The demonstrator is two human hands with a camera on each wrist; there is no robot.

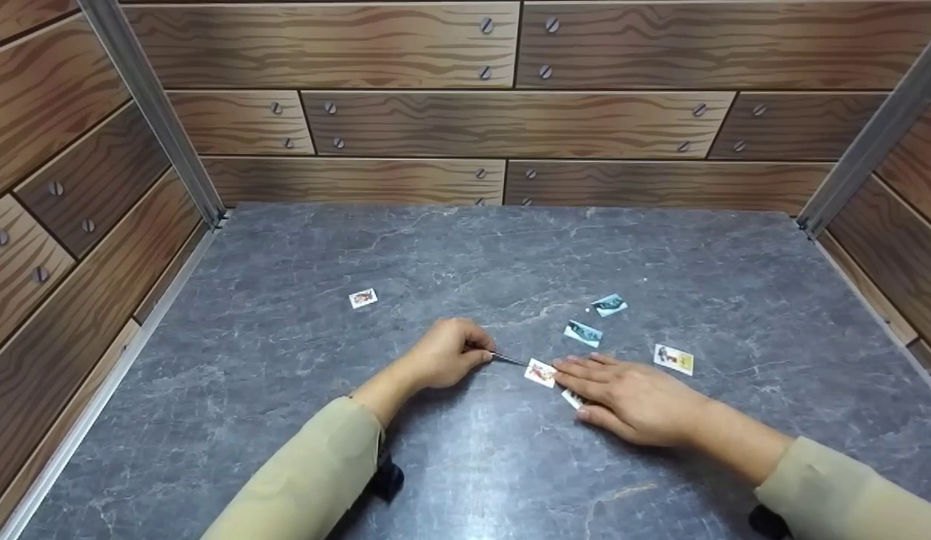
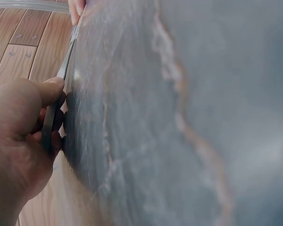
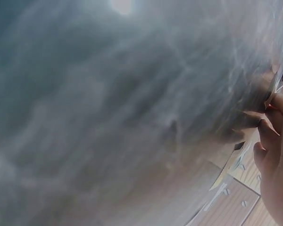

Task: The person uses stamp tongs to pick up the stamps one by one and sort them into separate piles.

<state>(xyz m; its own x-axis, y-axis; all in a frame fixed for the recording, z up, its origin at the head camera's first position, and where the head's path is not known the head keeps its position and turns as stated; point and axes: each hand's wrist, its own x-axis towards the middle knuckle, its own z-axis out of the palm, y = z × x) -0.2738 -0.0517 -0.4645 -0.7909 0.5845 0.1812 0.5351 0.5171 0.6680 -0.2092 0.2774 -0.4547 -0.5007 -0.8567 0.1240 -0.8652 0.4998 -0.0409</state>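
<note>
Pinches tweezers (image 2: pixel 49 120) in left hand (image 1: pixel 451 352) at edge of picture card (image 1: pixel 539 373) on worktop (image 1: pixel 465 247). Rests outstretched right hand (image 1: pixel 636 397) against same card, grasping nothing. Judged mid-handling, apparently not yet lifted. Noted unheld: blue cards (image 1: pixel 584 333), yellow card (image 1: pixel 674 360).

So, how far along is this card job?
Probably early. The lone card to the left may be done. In hand: the middle card, between the slim tool in the left hand and the right hand. Two blue cards, a yellow-and-white card and a half-hidden card under the right hand may remain.
</note>
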